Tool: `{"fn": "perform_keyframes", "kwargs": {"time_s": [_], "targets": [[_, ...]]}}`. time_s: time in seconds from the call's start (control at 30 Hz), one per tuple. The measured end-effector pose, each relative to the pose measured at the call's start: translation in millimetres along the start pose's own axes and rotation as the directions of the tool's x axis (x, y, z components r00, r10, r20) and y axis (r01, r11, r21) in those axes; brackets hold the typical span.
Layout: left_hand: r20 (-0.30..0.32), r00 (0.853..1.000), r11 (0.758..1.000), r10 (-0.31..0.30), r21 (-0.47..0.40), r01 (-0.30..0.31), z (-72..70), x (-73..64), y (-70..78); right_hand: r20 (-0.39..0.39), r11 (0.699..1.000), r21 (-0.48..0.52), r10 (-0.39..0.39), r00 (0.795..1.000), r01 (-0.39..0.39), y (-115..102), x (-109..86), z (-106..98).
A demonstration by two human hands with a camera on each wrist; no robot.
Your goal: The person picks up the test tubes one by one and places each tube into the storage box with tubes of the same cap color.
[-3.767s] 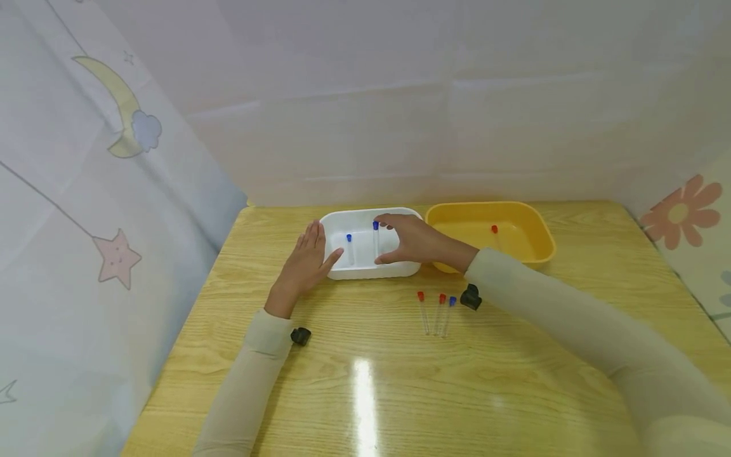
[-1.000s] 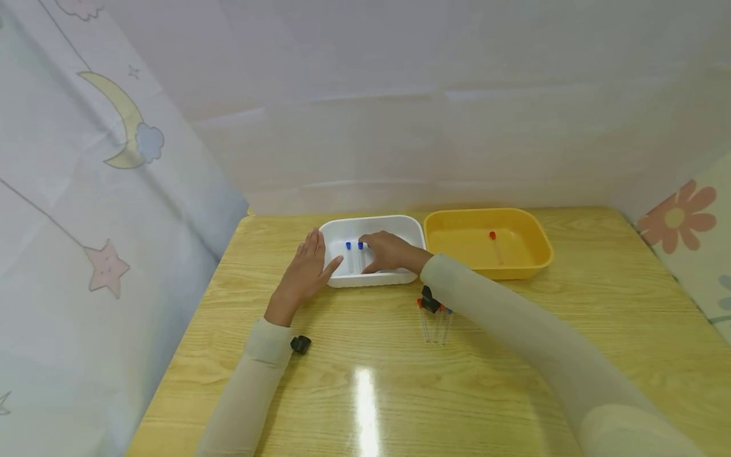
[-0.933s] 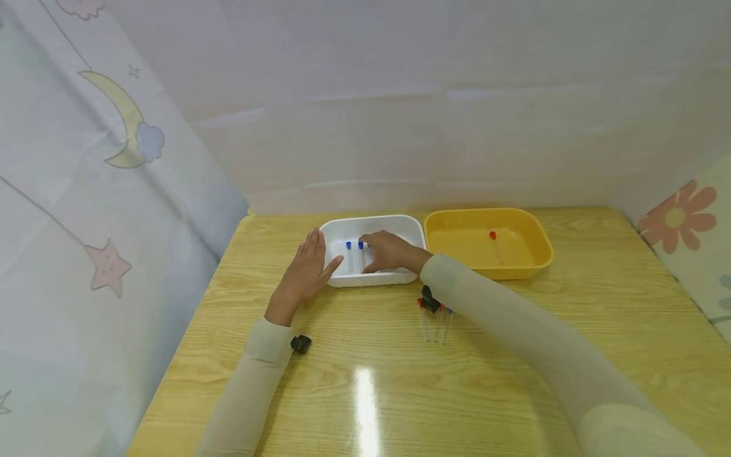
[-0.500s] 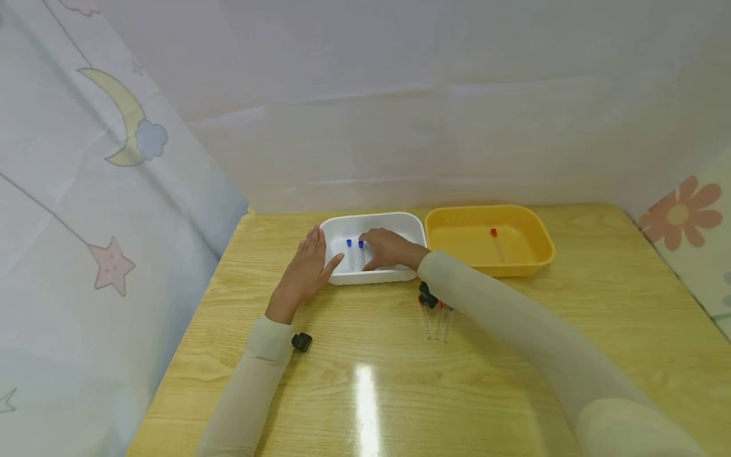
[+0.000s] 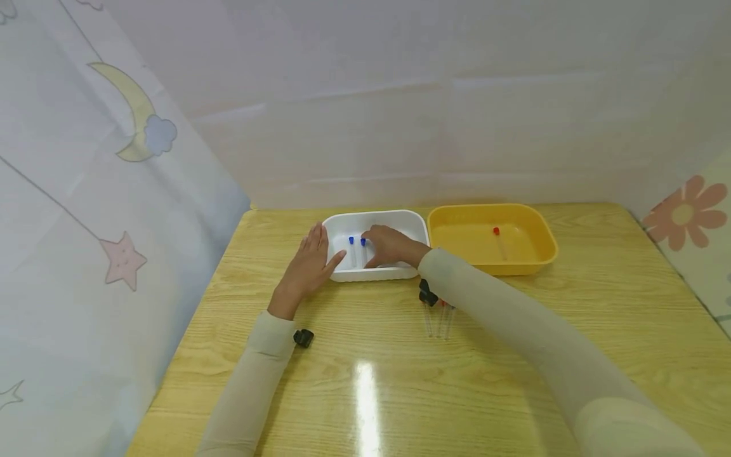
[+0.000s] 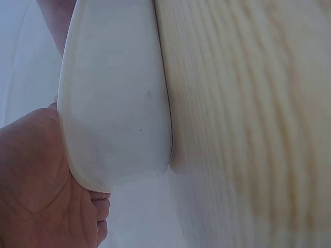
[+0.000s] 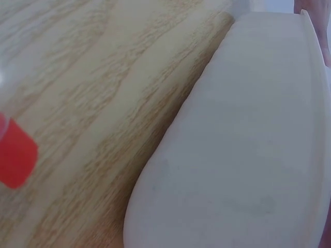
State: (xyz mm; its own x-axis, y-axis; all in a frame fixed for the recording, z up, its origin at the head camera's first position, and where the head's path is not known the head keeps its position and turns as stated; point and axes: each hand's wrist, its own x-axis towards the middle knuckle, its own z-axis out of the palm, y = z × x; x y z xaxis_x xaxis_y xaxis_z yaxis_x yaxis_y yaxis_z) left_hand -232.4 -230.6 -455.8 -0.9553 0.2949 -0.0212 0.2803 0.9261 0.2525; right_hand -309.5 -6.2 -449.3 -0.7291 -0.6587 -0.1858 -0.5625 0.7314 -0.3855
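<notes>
My left hand (image 5: pixel 306 268) lies along the left end of a white plastic tray (image 5: pixel 374 275), fingers straight against its outside and thumb over the front rim. In the left wrist view, its palm (image 6: pixel 39 181) sits at the tray's corner. Inside the tray my right hand (image 5: pixel 391 246) holds a clear test tube with a blue cap (image 5: pixel 363 242), fingertips at the cap and thumb near the lower end. Parallel to it, just left, lies another blue-capped test tube (image 5: pixel 351 241). The right wrist view shows mostly the tray's outer wall (image 7: pixel 232 144); the held tube is hidden there.
Right of the white tray stands a yellow tray (image 5: pixel 518 269) with one red-capped test tube (image 5: pixel 497 231) in it. Several more test tubes (image 5: pixel 438 322) lie on the wooden table (image 5: pixel 320 393), partly hidden under my right wrist. Printed cloth (image 5: pixel 365 146) hangs around the table.
Compared with the oldest frame, my right hand has moved left and lower with its blue-capped tube, beside the other one. Over the last second the hands stay nearly still; the view shifts slightly.
</notes>
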Motion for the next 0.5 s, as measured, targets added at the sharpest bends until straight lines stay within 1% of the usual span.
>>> {"fn": "perform_keyframes", "kwargs": {"time_s": [0.33, 0.5], "targets": [[0.012, 1.000, 1.000, -0.008, -0.004, 0.008, -0.7, 0.8, 3.0, -0.018, 0.999, -0.021, -0.033, 0.999, 0.032, 0.3, -2.5, 0.0], [0.015, 1.000, 1.000, -0.004, 0.000, 0.004, 2.0, 0.4, 2.1, 0.000, 1.000, 0.002, 0.002, 1.000, -0.002, 2.1, -2.8, 2.4]]}}
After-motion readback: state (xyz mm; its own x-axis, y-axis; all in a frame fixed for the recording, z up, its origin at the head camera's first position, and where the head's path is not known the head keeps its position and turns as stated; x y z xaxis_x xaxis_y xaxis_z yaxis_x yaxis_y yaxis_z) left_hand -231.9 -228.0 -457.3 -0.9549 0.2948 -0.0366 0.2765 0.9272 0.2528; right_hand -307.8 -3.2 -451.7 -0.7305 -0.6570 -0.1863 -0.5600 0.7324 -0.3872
